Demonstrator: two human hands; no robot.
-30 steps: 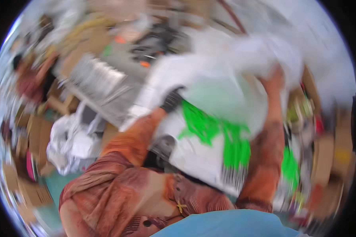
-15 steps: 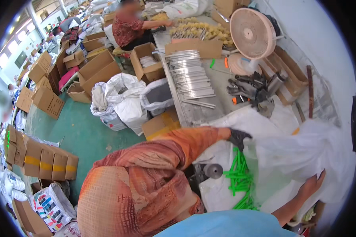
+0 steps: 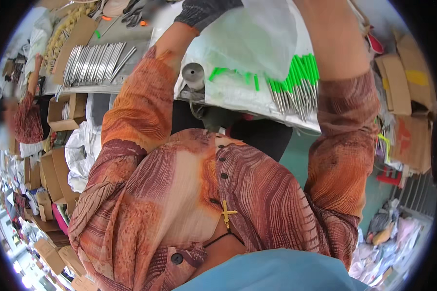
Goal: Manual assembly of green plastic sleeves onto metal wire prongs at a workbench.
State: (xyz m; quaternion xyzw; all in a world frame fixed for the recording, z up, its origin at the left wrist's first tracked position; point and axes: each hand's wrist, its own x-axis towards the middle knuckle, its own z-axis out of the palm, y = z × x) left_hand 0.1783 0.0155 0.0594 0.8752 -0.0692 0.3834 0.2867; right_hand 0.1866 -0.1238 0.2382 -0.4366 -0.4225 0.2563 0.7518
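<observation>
Filmy plastic sheet hangs between two reaching arms

The left grip, a hand in a dark grey knitted glove, is at the upper border with its fingertips cut off, so one cannot tell whether it is wide, narrow or holding anything. The right grip lies out of view beyond the same border; its state cannot be told either.

Just right of the left grip hangs a translucent white plastic sheet, its lower edge overlapping some bright green tubes on slim silver metal rods. These lie below and right of the left grip, fanned close together, the bare metal tips near the counter's front edge. The right forearm passes just beside them, leaving little side room there.

Nearer the body than the left grip, a few loose green tubes lie on a smooth white covering, with a bare strip between them and the front edge. A round grey metal cylinder stands below the left grip, near that edge. Farther left, beyond the left forearm, a row of plain silver metal rods lies on the grey counter.
</observation>
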